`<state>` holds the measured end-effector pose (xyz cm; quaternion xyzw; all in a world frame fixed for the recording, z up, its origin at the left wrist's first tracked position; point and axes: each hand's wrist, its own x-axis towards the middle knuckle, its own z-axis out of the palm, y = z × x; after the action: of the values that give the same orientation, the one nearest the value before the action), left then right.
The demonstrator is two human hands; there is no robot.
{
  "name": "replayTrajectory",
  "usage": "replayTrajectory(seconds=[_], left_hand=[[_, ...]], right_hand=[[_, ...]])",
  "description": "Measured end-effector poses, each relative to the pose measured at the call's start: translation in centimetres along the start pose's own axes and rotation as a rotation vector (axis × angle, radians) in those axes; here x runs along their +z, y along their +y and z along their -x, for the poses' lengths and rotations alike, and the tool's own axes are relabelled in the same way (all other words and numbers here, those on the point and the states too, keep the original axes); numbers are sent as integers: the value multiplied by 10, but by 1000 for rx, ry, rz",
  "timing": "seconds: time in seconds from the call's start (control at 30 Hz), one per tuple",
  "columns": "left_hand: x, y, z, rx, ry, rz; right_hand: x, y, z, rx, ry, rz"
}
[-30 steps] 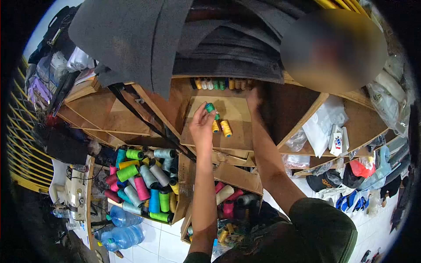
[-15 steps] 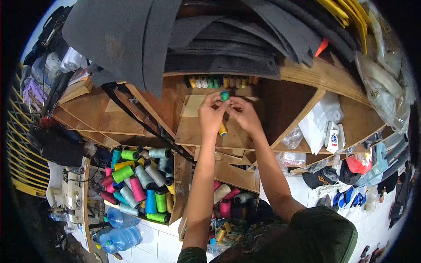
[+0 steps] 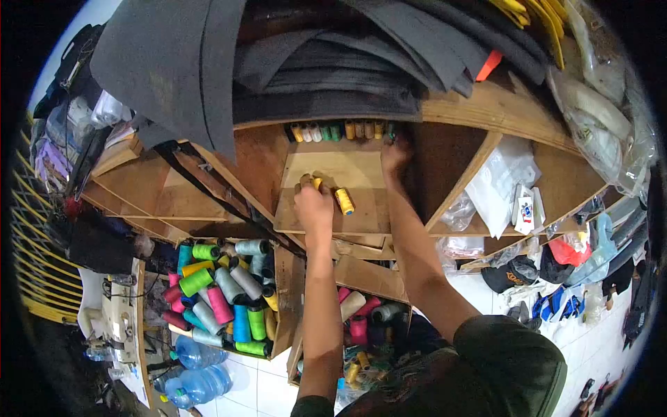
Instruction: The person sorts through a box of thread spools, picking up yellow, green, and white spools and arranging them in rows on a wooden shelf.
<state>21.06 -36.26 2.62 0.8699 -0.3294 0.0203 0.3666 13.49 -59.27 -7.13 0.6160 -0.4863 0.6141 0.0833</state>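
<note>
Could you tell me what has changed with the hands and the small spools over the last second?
The green spool, held at the fingers half a second ago, is out of sight. The right hand has reached to the row of small spools at the shelf's back. The left hand dropped onto a yellow spool. Another yellow spool and the box of cones stayed.

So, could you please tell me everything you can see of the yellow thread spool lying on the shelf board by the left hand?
The yellow thread spool is a small cylinder wound with smooth yellow-orange thread, with a darker end showing. It lies on its side, angled across the bare wooden shelf board, and looks whole. The left hand rests just beside it, its grip closed over another small yellow spool; whether the hand touches the lying spool cannot be told.
</note>
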Motion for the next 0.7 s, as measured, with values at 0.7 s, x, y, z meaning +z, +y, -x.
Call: replayTrajectory(seconds=[0.7], left_hand=[[23,23,3,269,23,592]], right_hand=[[-163,-99,-16,801,-902,-972]])
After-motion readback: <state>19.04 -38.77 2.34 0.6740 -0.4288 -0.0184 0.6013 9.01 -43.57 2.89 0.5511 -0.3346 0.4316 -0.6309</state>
